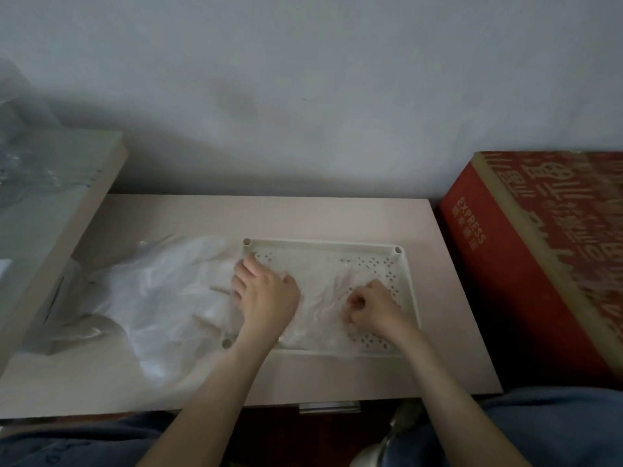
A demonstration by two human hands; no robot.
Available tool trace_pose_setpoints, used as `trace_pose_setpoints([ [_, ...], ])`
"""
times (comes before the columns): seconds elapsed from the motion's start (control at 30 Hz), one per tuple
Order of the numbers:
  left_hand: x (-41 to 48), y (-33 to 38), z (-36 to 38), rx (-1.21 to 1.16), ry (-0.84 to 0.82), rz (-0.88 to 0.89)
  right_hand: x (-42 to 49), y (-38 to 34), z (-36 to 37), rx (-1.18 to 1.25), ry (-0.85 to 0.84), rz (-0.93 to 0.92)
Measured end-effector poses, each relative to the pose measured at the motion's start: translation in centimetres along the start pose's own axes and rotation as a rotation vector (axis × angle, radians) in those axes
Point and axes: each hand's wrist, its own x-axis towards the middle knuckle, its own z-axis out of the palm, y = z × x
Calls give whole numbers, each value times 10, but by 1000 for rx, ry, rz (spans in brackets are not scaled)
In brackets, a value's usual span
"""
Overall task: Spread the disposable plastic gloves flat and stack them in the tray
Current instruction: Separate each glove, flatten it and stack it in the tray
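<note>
Forearms bare, no sleeves seen — legs in blue trousers (553,429), possibly denim — dim view.

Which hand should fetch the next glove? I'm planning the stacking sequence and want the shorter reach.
Probably the left hand. It rests at the tray's left edge, right beside the loose glove pile on the table. The right hand, fingers curled, sits over the tray's right half and would have to cross over.

cream perforated tray (323,246), red box (499,257), prob. clear gloves (151,291)
</note>
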Motion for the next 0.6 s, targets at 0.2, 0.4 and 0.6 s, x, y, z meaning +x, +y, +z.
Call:
trace_pose_setpoints([
  [0.2, -7, -3, 19, 595, -491, 684, -2, 7, -29, 231, 72, 47],
  [0.4, -2, -23, 31, 677, -566, 584, -1, 26, -56, 460, 375, 135],
  [0.6, 1, -24, 27, 758, -544, 609, -8, 31, -82, 532, 701, 200],
])
